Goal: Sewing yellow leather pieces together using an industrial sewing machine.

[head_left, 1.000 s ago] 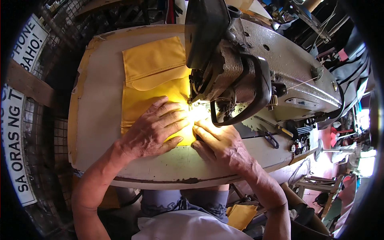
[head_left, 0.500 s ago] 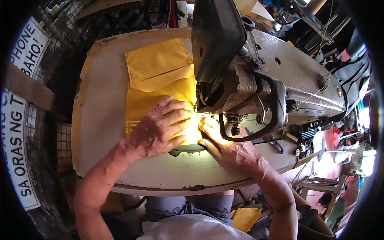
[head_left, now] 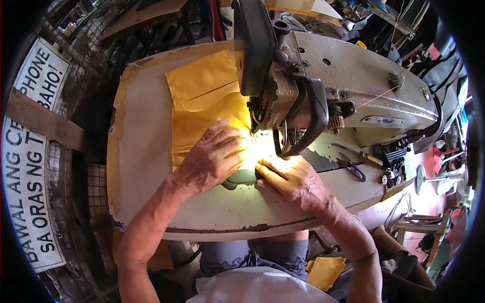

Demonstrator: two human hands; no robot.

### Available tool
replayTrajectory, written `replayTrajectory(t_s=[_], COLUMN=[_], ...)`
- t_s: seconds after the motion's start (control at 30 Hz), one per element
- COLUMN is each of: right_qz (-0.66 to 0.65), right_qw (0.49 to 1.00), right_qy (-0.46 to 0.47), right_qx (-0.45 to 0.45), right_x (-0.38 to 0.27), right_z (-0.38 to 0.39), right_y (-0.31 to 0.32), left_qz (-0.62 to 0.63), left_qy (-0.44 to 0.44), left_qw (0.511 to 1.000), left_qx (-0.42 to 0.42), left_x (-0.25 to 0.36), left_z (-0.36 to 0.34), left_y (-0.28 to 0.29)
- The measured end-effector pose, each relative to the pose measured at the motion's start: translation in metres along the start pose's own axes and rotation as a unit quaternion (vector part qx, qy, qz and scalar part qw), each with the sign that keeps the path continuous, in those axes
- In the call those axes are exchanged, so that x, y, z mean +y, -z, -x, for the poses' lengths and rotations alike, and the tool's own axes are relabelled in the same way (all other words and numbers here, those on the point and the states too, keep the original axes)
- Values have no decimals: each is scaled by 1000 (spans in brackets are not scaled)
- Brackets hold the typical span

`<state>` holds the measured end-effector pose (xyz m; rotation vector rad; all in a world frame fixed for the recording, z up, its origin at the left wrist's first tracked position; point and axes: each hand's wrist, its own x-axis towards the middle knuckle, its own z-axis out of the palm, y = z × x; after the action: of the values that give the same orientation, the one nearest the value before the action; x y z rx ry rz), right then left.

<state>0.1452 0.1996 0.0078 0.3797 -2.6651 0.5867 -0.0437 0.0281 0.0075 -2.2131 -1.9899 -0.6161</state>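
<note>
A yellow fabric piece (head_left: 202,134) with stitched seams and a flap lies on the sewing machine table, its right edge under the lit needle area. My left hand (head_left: 214,159) rests on the fabric, fingers stretched out over it just left of the needle. In front of the needle, my right hand (head_left: 293,182) has its fingers pressed together on the near right edge of the fabric. A dark green edge (head_left: 242,178) shows between my hands below the yellow cloth. The sewing machine (head_left: 348,76) hides the needle itself in part.
On the table's right lie a screwdriver (head_left: 364,154), dark-handled scissors (head_left: 356,172) and several small bobbins (head_left: 391,178). More yellow pieces (head_left: 325,272) sit below the table's near edge. White signs (head_left: 38,202) hang on wire mesh at left.
The view has shifted, so the table and machine appear moved. My hands stay on the yellow fabric near the needle, with little visible change in their hold.
</note>
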Motion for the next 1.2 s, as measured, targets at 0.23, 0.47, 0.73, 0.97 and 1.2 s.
replayTrajectory(t_s=[0.23, 0.47, 0.73, 0.97, 1.2], right_qz=[3, 21, 149, 346, 391], right_qw=[1000, 997, 977, 837, 838], right_qy=[6, -71, -131, -339, -319], right_qx=[31, -37, 76, 253, 206], right_x=[-2, -3, -2, 15, 10], right_z=[-1, -12, 41, 125, 144], right_y=[-1, 4, 22, 60, 51], left_qz=[31, 46, 49, 50, 68], left_qy=[-11, -16, -11, -26, -25], left_qw=[999, 998, 998, 997, 995], left_qx=[22, 31, 41, 51, 67], left_x=[1, -23, -41, -50, -49], left_z=[1, -7, -12, -16, -20], left_y=[-2, -5, -11, -11, -10])
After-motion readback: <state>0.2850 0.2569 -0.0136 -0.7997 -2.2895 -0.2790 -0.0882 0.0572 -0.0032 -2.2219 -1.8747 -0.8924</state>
